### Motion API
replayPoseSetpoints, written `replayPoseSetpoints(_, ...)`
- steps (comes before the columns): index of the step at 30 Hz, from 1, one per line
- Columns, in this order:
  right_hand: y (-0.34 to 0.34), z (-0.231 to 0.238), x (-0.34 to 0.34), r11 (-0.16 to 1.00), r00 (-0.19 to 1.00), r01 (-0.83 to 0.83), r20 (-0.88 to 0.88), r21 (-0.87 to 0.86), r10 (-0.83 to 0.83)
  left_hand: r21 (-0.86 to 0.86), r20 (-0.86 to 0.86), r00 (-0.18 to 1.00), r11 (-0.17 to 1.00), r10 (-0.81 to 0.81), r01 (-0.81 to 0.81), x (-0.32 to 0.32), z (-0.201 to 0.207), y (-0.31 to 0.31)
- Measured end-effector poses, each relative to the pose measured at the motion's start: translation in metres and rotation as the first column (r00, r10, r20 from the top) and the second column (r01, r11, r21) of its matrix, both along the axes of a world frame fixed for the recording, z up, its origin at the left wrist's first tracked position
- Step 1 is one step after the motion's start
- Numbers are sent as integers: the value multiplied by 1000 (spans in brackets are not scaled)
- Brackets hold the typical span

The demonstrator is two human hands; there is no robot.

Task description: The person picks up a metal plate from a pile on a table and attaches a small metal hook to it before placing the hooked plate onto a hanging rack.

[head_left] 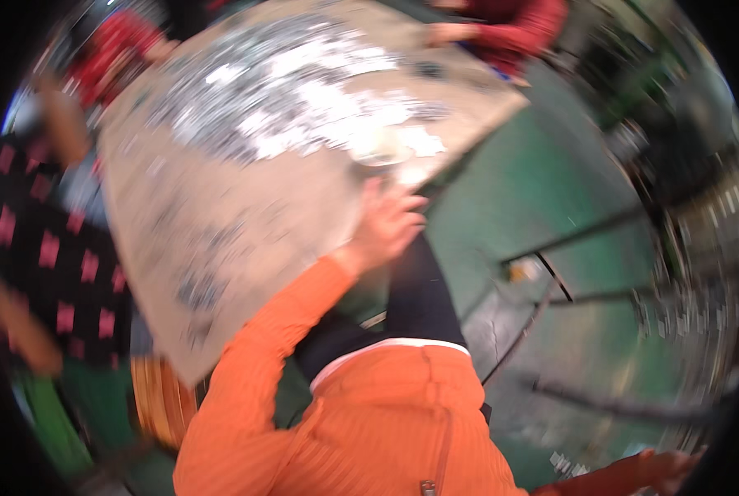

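My left hand (386, 219) reaches out in an orange sleeve by the near right edge of the tan tabletop (245, 194). Its fingers are spread with nothing visible in them. Just beyond the fingertips is a pale, rounded thing (377, 147), too blurred to name. A wide heap of shiny silvery pieces (303, 87) covers the far part of the table; their kind is smeared by motion. Low at the right rim, away from the table, my right hand (671, 469) shows blurred, and its fingers cannot be made out.
Co-workers in red sleeves (514, 33) are at the far side, and a person in black with pink marks (55, 256) is at the left. A dark metal frame (601, 223) stands on the green floor (543, 182) to the right. An orange slatted thing (164, 397) is near the table's front corner.
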State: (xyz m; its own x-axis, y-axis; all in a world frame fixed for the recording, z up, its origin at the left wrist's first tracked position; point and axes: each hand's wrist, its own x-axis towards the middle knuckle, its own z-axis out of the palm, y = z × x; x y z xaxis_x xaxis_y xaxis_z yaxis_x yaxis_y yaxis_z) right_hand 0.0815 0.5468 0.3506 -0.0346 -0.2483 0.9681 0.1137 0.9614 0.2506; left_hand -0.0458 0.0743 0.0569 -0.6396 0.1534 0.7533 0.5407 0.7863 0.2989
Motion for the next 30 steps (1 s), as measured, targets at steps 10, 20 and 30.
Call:
replayPoseSetpoints(10,-393,-181,-123,318,-391,-783,821,-535,417,392,191,770,672,609,-629,176,4,-61)
replayPoseSetpoints(20,-632,-300,-157,365,-585,-736,807,-571,83,493,265,627,456,733,-741,223,-42,-82)
replayPoseSetpoints(30,-603,-311,-156,45,-492,-817,736,-575,465,415,217,563,447,797,-792,196,-16,-101)
